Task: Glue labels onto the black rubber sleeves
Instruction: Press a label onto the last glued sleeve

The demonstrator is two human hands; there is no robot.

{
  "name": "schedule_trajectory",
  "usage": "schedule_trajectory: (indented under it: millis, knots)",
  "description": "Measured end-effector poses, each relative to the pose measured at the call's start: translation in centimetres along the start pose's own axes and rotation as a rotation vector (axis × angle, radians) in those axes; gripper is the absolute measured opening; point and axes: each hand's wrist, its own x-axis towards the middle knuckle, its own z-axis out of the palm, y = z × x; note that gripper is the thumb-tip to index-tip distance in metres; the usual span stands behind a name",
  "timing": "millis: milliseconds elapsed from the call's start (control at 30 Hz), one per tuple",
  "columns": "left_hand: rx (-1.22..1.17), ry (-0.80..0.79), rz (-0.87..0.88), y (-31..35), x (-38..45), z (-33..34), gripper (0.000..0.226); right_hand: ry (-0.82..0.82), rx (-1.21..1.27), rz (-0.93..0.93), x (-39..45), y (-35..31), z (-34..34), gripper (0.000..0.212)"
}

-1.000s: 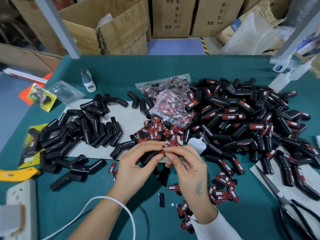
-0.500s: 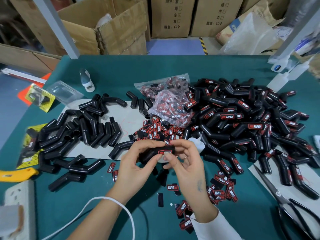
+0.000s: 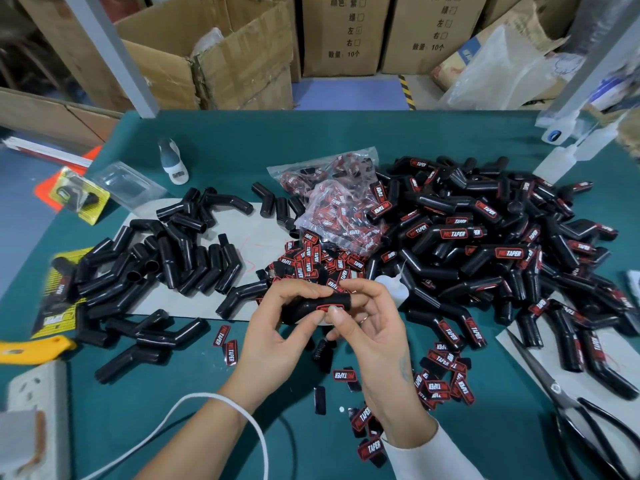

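Label [image 3: 330, 308] "TAPER" on held sleeve [image 3: 311, 306]

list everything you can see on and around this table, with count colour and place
held sleeve: one, black, in both hands, front centre
label: one, red and black, on the held sleeve under the right thumb
plain sleeves: many, black, left pile on grey sheet
labelled sleeves: many, black with red labels, big right pile
loose labels: many, red and black, centre heap and scattered near the right wrist
label bags: clear plastic, behind the heap; count unclear
glue bottle: one, whitish, behind the right hand
scissors: one, black handles, front right
table: one, teal
cardboard boxes: several, brown, behind the table
power strip: one, white, front left
left hand: grips the sleeve
right hand: thumb presses the label
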Motion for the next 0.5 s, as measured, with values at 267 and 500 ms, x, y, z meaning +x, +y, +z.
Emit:
schedule_trajectory:
  millis: [267,500]
  knots:
    - [-0.034,-0.013,-0.018,-0.11,0.21,-0.09,0.021,-0.02,-0.022,-0.037,-0.02,-0.06,-0.13,0.03]
    - [-0.118,0.019,-0.102,-0.39,0.22,-0.44,0.018,-0.028,-0.108,-0.057,-0.15,0.23,-0.28,0.034]
